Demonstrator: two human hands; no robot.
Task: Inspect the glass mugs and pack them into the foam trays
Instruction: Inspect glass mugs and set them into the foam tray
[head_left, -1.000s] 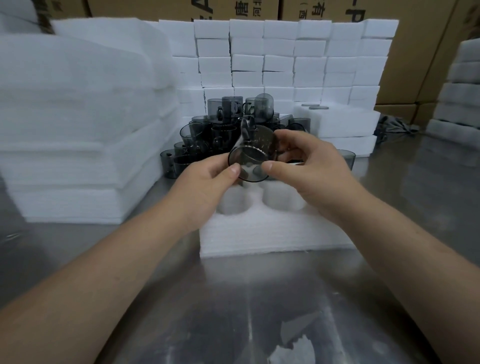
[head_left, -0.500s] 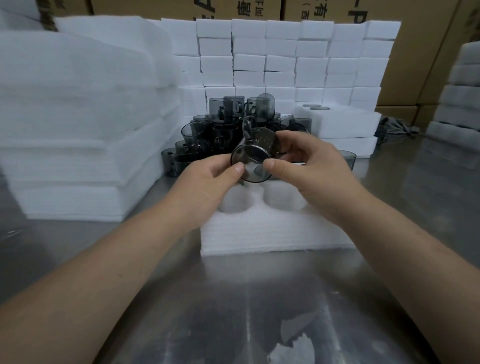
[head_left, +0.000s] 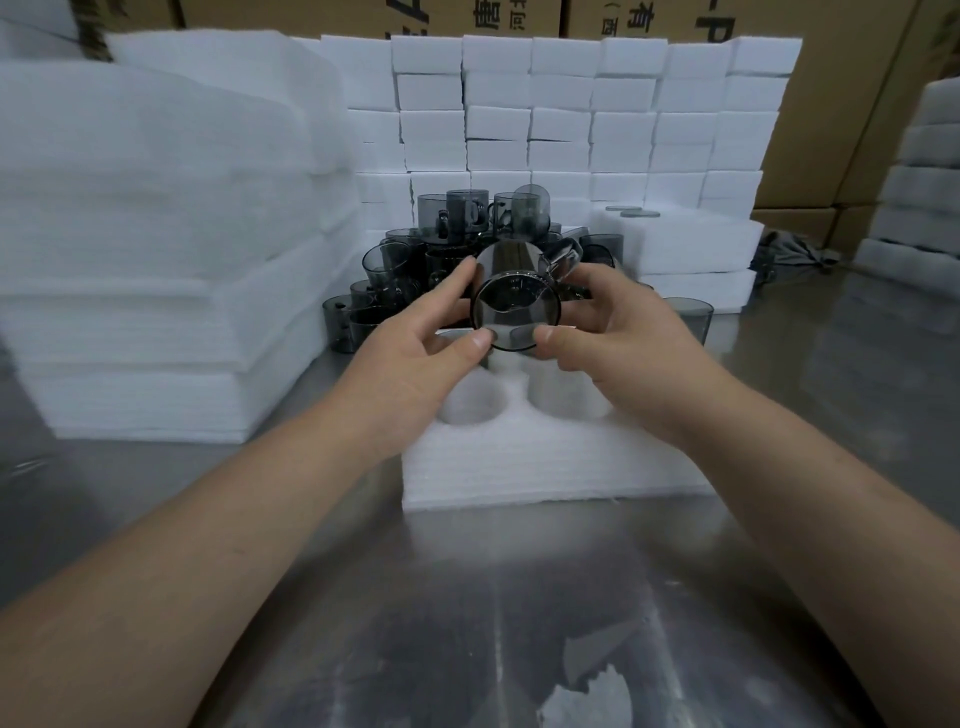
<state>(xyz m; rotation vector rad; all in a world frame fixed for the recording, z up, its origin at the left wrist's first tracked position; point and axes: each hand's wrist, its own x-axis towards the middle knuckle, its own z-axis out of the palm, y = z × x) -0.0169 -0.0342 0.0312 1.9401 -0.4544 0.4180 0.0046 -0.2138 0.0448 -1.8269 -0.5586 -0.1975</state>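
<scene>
Gripping smoked glass mug (head_left: 511, 296) with left hand (head_left: 415, 358) and right hand (head_left: 628, 348), tipped sideways, handle at 2 o'clock; foam tray (head_left: 545, 462) at 6, mug pile (head_left: 410, 260) at 12.

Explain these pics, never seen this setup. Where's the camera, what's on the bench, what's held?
No machine here: a person works bare-handed. Every picture comes from one wide-angle camera worn on the head, looking forward and down; the last is the present moment. The left hand and right hand both grip a smoky glass mug, tipped on its side with a round end toward the camera and the handle up and right. Beneath it, on the metal table, lies a white foam tray; the two round pockets in view hold no mug. Behind it stands a pile of mugs, foam sheets are stacked at left, and foam blocks form a wall at the back.
</scene>
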